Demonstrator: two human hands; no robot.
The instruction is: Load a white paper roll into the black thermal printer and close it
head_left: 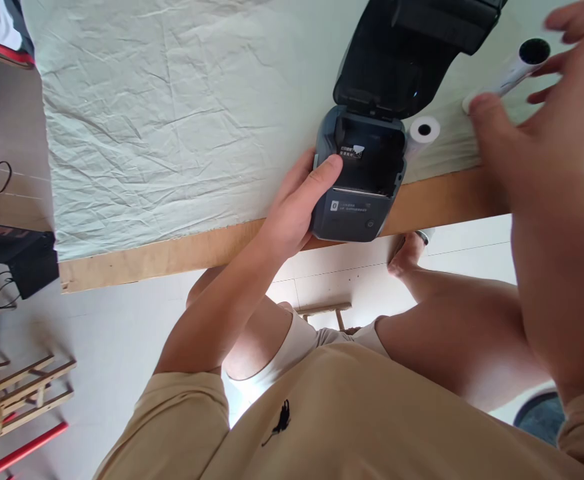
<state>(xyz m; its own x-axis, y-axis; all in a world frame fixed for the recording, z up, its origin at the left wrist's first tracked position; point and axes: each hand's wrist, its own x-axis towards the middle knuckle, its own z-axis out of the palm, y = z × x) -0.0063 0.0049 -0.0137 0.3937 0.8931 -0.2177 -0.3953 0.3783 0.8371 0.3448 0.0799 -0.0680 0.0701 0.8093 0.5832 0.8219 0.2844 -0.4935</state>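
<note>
My left hand (299, 203) grips the left side of a dark portable label printer (352, 213), its thumb over the rim. The printer's lid (379, 73) is swung up, and its paper bay shows a small printed label inside. Against the printer's right side stands a small white paper roll (426, 128) with a dark core hole. Farther right is a second white roll (515, 72) with a wide dark core. Around that roll my right hand (532, 113) is spread, fingers apart and slightly blurred; whether it touches the roll I cannot make out.
A wrinkled pale green cloth (172, 120) covers the table, whose bare wooden edge (162, 257) runs along the front. On the floor at the left are a black box (29, 263) with cables and a wooden stool (32, 393). My legs are below the table edge.
</note>
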